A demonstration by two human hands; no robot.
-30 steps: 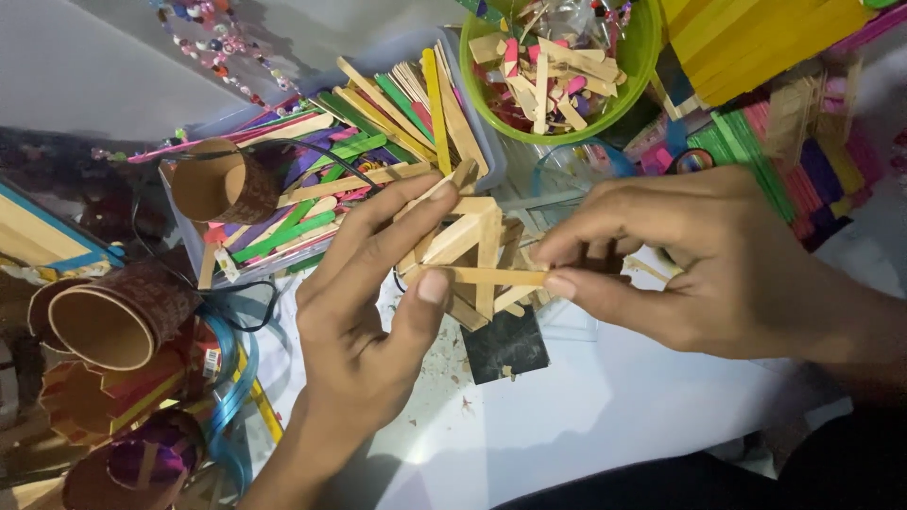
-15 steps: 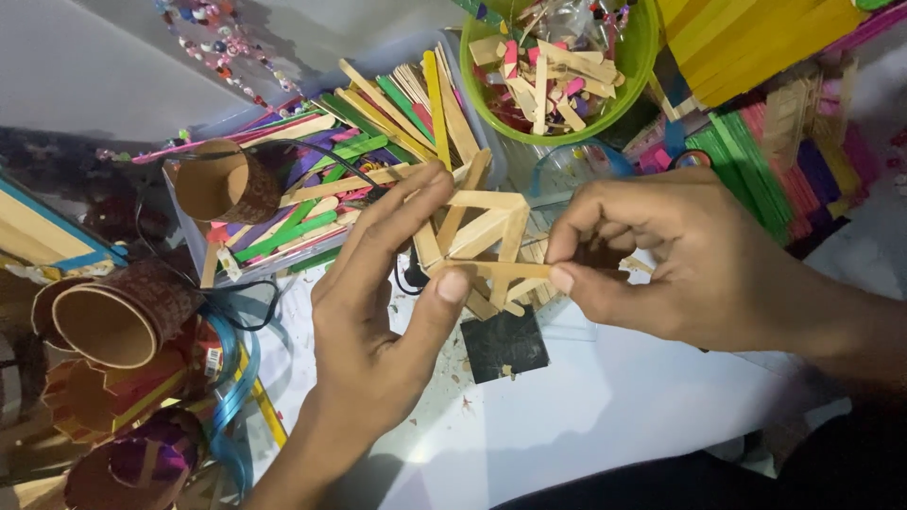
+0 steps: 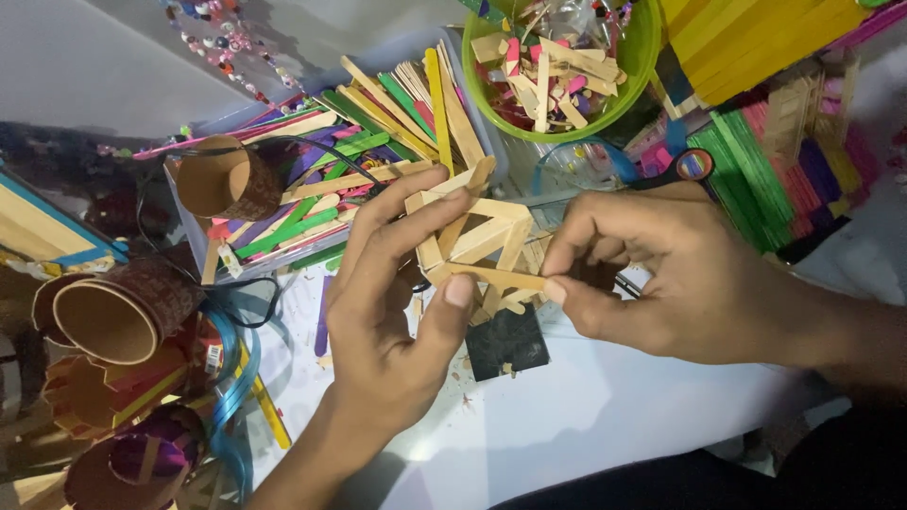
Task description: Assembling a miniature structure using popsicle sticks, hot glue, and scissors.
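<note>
My left hand (image 3: 397, 312) is closed on a small frame of plain craft sticks (image 3: 477, 247), thumb pressed against its lower edge and fingers curled over the top and far side. My right hand (image 3: 661, 274) pinches the end of one loose stick (image 3: 501, 277) that lies across the bottom of that frame, thumb and forefinger shut tight on it. The frame sits lifted just above the middle of the white worktop (image 3: 605, 416), between both hands.

Directly beneath the frame, on the worktop, lies a small black square pad (image 3: 507, 342) with bits of wood on it. Behind my left hand, toward the far edge, a clear tray (image 3: 477, 104) holds a heap of plain, green, yellow and purple sticks. Just right of it stands a green bowl (image 3: 642, 66) full of short cut pieces. Beyond my right hand, at the far right corner, stacks of coloured sticks (image 3: 756, 170) lie side by side, and a scissors handle (image 3: 694, 165) shows just above my knuckles.

Along the left edge stand brown cardboard tubes (image 3: 123, 312), one more tube (image 3: 227, 179) resting at the tray's left end, with blue ribbon (image 3: 222, 378) curling near my left wrist. Beads (image 3: 217, 38) are scattered at the far left.
</note>
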